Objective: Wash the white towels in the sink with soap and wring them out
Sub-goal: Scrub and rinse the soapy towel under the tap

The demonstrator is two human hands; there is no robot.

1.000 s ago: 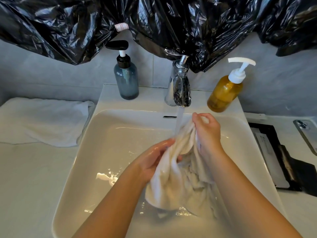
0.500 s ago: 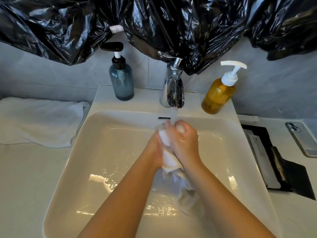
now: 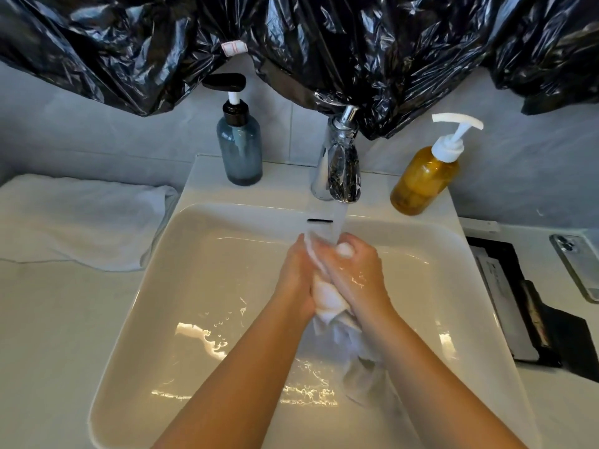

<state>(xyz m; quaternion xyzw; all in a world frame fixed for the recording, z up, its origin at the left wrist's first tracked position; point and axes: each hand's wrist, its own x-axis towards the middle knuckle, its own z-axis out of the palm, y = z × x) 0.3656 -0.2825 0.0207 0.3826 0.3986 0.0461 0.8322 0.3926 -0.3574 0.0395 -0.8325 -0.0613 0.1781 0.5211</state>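
- Item: wet white terry towel (image 3: 327, 296), bunched into a rope. It is held upright over the white ceramic sink (image 3: 194, 286), with its top under the stream running from the chrome tap (image 3: 338, 163). The loose tail hangs toward the basin floor.
- Left grip (image 3: 295, 273): fingers curled round the upper part of the bunch, from the left side.
- Right grip (image 3: 355, 270): closed round the same bunch from the right, touching the left; we note that it glistens wet.
- Handling, as we judge it: soft, limp, heavy with water, likely slippery once soaped, and not fragile. To wring it, we would take hold at two places along the rope, with the grips apart, and twist in opposite directions.
- Stock waiting: second white folded towel (image 3: 81, 218) on the pale worktop (image 3: 48, 335), left of the sink; it looks dry.
- Soap: amber pump bottle (image 3: 421, 179) on the back right rim; blue-grey pump bottle (image 3: 240, 150) on the back left.
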